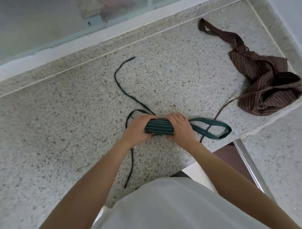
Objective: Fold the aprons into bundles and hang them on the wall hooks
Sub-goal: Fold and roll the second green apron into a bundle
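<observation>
Speckled stone surface carries a green apron bundle, both hands' fingers curled round it, keeping it rolled.

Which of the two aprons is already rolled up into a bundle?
The green striped apron, gripped between the left hand and right hand, is rolled tight. The brown striped apron lies crumpled and loose at the counter's far right.

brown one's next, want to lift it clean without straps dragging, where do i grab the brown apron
Probably take the brown apron at its bunched body, coming from above: the bulk sits crumpled there on the counter. Its looped strap trails away toward the window and a thin tie trails toward the counter's front edge, so gather those after.
</observation>
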The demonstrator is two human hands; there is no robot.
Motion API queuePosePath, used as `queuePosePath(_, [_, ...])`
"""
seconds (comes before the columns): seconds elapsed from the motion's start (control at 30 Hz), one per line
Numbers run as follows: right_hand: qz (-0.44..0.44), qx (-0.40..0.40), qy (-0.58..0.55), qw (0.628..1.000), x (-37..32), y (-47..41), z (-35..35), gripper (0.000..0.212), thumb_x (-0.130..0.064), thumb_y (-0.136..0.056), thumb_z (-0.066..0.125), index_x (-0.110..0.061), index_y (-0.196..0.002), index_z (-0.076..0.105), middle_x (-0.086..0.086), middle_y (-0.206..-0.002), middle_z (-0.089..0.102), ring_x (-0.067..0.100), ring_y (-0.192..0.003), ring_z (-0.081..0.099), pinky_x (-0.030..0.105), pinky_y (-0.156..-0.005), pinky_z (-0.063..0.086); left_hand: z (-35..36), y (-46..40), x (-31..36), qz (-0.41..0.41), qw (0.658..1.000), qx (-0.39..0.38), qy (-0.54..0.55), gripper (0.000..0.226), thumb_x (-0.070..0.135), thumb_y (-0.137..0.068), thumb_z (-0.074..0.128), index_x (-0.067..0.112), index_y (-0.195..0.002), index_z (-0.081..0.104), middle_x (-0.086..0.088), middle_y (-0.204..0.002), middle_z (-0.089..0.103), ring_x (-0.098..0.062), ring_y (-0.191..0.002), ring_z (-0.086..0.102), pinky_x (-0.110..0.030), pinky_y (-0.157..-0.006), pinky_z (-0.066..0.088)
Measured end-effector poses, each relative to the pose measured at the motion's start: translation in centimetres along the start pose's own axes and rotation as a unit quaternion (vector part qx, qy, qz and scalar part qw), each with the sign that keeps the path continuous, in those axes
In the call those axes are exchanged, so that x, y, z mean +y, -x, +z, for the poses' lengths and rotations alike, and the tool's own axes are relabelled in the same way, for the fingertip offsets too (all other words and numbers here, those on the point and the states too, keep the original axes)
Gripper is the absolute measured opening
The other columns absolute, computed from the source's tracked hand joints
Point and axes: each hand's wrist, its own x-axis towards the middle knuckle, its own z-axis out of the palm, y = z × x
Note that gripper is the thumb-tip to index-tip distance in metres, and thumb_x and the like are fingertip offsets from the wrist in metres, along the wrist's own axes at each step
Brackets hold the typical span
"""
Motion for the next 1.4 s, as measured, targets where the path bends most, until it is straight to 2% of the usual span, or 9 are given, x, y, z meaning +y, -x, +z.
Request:
queuePosePath(0.17, [0.083, -0.043, -0.159, 0.983, -0.4, -0.8, -2.1, 0.037, -0.019, -0.074, 0.076, -0.017, -0.105, 0.055, 0.001, -0.095, 0.065, 0.02, -0.084, 0.061, 0.036, -0.072, 0.05, -0.5, -0.1, 0.9, -0.075, 0.992, 0.015, 0.099, 0.041, 0.027, -0.077, 0.073, 0.022, -0.113, 0.054, 0.006, -0.105, 0.061, -0.011, -0.098, 0.056, -0.036, -0.087, 0.047])
queuePosePath(0.37, [0.18, -0.007, -0.382, 0.906, -3.4, -0.8, -6.5, 0.044, -0.032, -0.079, 0.073, -0.021, -0.118, 0.055, -0.009, -0.106, 0.065, 0.004, -0.096, 0.061, 0.018, -0.081, 0.049, -3.4, 1.1, 4.8, -0.163, 0.868, 0.05, 0.467, 0.036, 0.04, -0.089, 0.05, 0.026, -0.122, 0.05, 0.007, -0.119, 0.061, -0.008, -0.11, 0.058, -0.022, -0.092, 0.047])
queuePosePath(0.57, [0.306, 0.086, -0.528, 0.787, -4.7, -1.2, -7.8, 0.037, -0.031, -0.085, 0.067, -0.013, -0.116, 0.058, 0.0, -0.104, 0.066, 0.015, -0.089, 0.063, 0.025, -0.07, 0.056, -3.1, 3.8, 6.0, -0.182, 0.912, 0.23, 0.287, 0.017, 0.024, -0.093, 0.056, 0.026, -0.107, 0.066, 0.005, -0.083, 0.066, -0.008, -0.069, 0.059, -0.032, -0.07, 0.051])
queuePosePath(0.67, [0.359, 0.117, -0.554, 0.742, -4.3, -1.4, -8.2, 0.039, -0.035, -0.084, 0.068, -0.011, -0.114, 0.059, 0.002, -0.104, 0.066, 0.015, -0.086, 0.062, 0.022, -0.065, 0.054, -3.0, 6.4, 5.8, -0.182, 0.934, 0.24, 0.192, 0.017, 0.026, -0.091, 0.059, 0.027, -0.104, 0.07, 0.011, -0.087, 0.067, 0.006, -0.069, 0.058, -0.009, -0.06, 0.043])
queuePosePath(0.73, [0.354, 0.154, -0.494, 0.779, -4.0, -1.6, -8.3, 0.041, -0.039, -0.083, 0.068, -0.012, -0.112, 0.058, 0.001, -0.106, 0.065, 0.015, -0.089, 0.061, 0.027, -0.072, 0.053, -3.1, 7.6, 5.6, -0.183, 0.946, 0.228, 0.142, 0.017, 0.024, -0.089, 0.062, 0.021, -0.104, 0.072, 0.009, -0.092, 0.069, 0.01, -0.071, 0.059, -0.005, -0.063, 0.043])
queuePosePath(0.87, [0.192, 0.174, -0.11, 0.96, -4.1, -1.7, -8.3, 0.042, -0.04, -0.082, 0.068, -0.01, -0.107, 0.053, 0.002, -0.092, 0.061, 0.02, -0.075, 0.056, 0.03, -0.065, 0.042, -3.9, 8.7, 5.8, -0.066, 0.978, 0.176, -0.095, 0.016, 0.025, -0.087, 0.065, 0.022, -0.101, 0.073, 0.002, -0.083, 0.071, -0.014, -0.073, 0.062, -0.027, -0.06, 0.049])
queuePosePath(1.0, [-0.116, 0.062, 0.154, 0.979, -3.6, -1.8, -7.7, 0.048, -0.017, -0.067, 0.08, -0.018, -0.111, 0.06, 0.005, -0.101, 0.066, 0.028, -0.081, 0.064, 0.038, -0.079, 0.037, -8.9, 7.7, 7.1, 0.081, 0.947, 0.206, -0.231, 0.014, 0.027, -0.079, 0.072, 0.025, -0.092, 0.075, 0.006, -0.079, 0.071, -0.015, -0.07, 0.058, -0.025, -0.064, 0.042])
queuePosePath(1.17, [-0.186, -0.163, -0.237, 0.94, -5.8, -0.9, -9.5, 0.044, -0.011, -0.078, 0.074, -0.018, -0.118, 0.059, -0.003, -0.112, 0.064, 0.013, -0.103, 0.06, 0.035, -0.091, 0.046, -12.9, 7.5, 6.2, -0.022, 0.983, 0.181, 0.023, 0.02, 0.04, -0.076, 0.065, 0.033, -0.095, 0.072, 0.013, -0.079, 0.068, -0.011, -0.072, 0.054, -0.028, -0.07, 0.042])
queuePosePath(1.4, [0.005, -0.112, -0.588, 0.801, -10.1, -0.2, -11.1, 0.062, -0.039, -0.073, 0.076, -0.011, -0.123, 0.051, -0.005, -0.114, 0.067, 0.019, -0.112, 0.059, 0.029, -0.091, 0.048, -8.6, 8.0, 5.9, -0.109, 0.959, 0.124, 0.232, 0.032, 0.003, -0.085, 0.063, 0.029, -0.068, 0.068, 0.016, -0.061, 0.065, 0.005, -0.059, 0.055, -0.029, -0.067, 0.043])
